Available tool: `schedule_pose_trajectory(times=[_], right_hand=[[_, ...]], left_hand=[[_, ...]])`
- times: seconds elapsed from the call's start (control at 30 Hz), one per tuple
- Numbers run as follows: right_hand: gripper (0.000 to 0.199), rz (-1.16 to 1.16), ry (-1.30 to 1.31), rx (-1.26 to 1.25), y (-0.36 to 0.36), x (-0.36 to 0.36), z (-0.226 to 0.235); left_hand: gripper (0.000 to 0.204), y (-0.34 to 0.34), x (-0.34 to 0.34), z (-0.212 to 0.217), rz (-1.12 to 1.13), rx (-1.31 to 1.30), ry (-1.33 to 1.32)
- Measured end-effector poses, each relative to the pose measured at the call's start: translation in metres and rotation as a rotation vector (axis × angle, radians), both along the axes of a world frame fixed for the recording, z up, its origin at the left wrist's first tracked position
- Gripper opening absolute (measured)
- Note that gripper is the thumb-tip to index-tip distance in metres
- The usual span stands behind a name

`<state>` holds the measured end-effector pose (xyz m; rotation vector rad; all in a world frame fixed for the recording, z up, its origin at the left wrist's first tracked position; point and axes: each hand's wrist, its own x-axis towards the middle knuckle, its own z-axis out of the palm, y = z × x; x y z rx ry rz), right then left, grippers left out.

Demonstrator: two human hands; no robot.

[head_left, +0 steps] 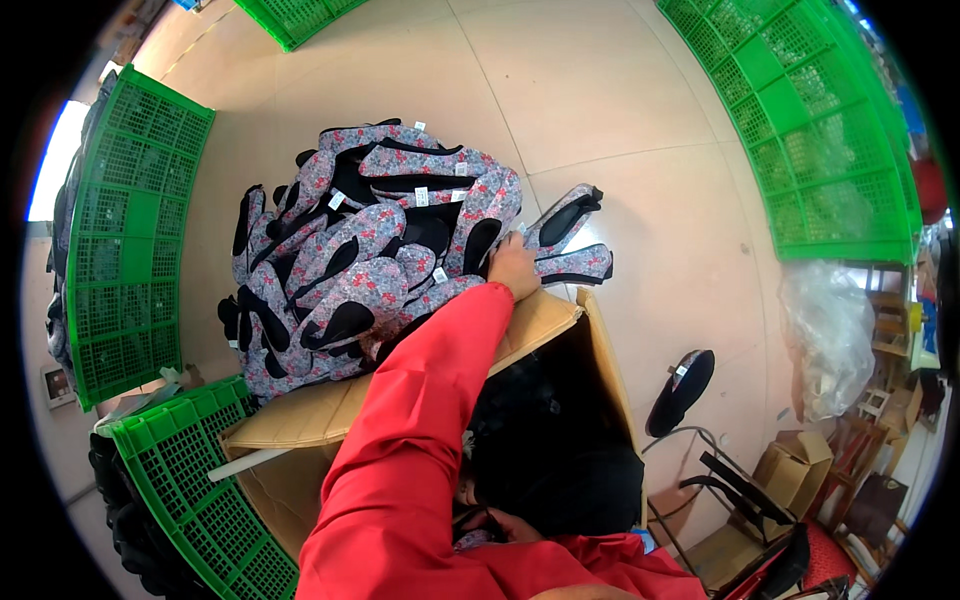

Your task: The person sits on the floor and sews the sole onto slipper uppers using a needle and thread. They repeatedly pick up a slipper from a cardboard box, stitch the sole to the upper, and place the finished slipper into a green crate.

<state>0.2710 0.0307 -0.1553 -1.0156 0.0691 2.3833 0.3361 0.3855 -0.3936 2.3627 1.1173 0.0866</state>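
Observation:
On the floor ahead lies a big heap of floral fabric slippers (365, 290) with black linings and small white tags. My left hand (515, 268) reaches over the carton edge to the heap's right side. Its fingers close on the near end of a floral slipper (565, 220), partly hidden; another slipper (575, 265) points right just beside it. Close to my body, my right hand (510, 526) is curled low over the open cardboard box (300, 425). It holds a dark piece with a bit of floral fabric, seemingly a slipper, mostly covered by my sleeve. Black material (560, 450) fills the box.
A single black-soled slipper (682, 392) lies on the floor to the right. Green plastic crates stand at the left (140, 240), near left (200, 490) and far right (800, 130). Clear plastic sheeting (828, 335), a small carton (795, 465) and a metal-legged chair (740, 490) are on the right.

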Motion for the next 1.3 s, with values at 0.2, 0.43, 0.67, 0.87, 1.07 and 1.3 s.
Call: schedule_pose_trajectory(times=[0.2, 0.43, 0.67, 0.87, 1.07, 1.3], right_hand=[[0.046, -0.006, -0.011, 0.056, 0.004, 0.001, 0.001], [0.035, -0.048, -0.053, 0.364, -0.011, -0.002, -0.011], [0.039, -0.079, 0.134, 0.149, -0.012, -0.01, -0.007], [0.039, 0.05, 0.042, 0.237, -0.001, 0.004, 0.005], [0.043, -0.026, 0.115, 0.168, 0.001, 0.001, 0.007], [0.04, 0.027, 0.114, 0.17, -0.003, -0.005, 0.017]], left_hand=[[0.038, -0.002, -0.003, 0.003, 0.015, 0.044, -0.19], [0.035, 0.0, -0.008, 0.011, 0.032, -0.045, -0.257], [0.037, 0.04, -0.025, 0.109, -0.084, 0.031, -0.348], [0.029, 0.095, -0.147, 0.226, 0.04, -0.288, -0.425], [0.044, 0.075, -0.341, 0.259, 0.53, -1.002, -0.378], [0.04, -0.029, -0.437, 0.151, 0.704, -0.481, 0.141]])
